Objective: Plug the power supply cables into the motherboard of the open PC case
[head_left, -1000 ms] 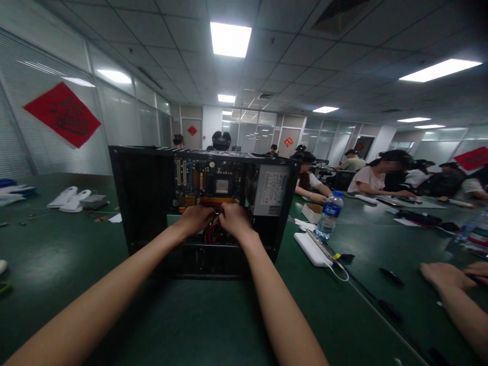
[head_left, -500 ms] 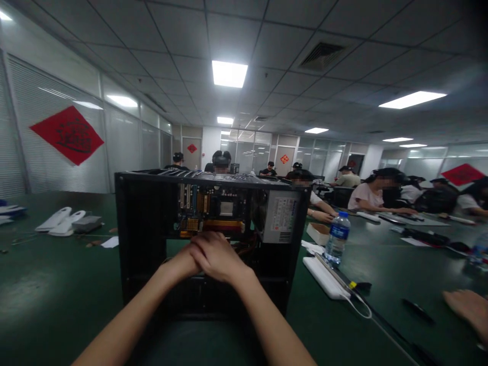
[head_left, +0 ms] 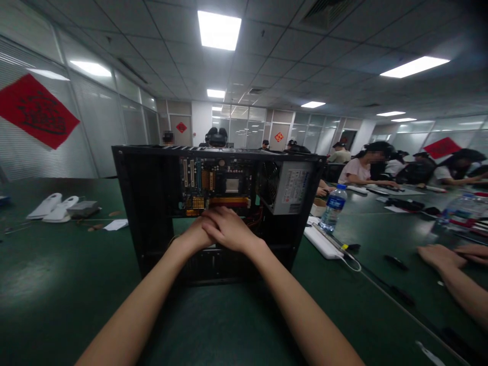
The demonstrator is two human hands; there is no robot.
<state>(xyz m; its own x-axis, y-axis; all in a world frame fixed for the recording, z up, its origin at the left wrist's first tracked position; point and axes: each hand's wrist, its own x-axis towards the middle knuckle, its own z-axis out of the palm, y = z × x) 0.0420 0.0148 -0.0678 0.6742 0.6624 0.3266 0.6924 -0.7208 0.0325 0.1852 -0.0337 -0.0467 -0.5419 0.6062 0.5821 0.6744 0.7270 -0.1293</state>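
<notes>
An open black computer case stands on the green table straight ahead, its open side facing me. Inside it show a motherboard with slots and a square CPU area, and a silver power supply with a fan at the right. In front of the lower opening, my right hand lies over my left hand, its fingers closed round it. The fingers of my left hand are mostly hidden beneath. Whether either hand touches the case, I cannot tell.
Right of the case are a water bottle, a white power strip with a cable, and a small open box. At left lie white objects and a grey block. A co-worker's hands rest at the right.
The view has tilted down and turned slightly right, so the case and table sit higher in the picture. My hands stay clasped. A second co-worker's hand shows at the right edge.
</notes>
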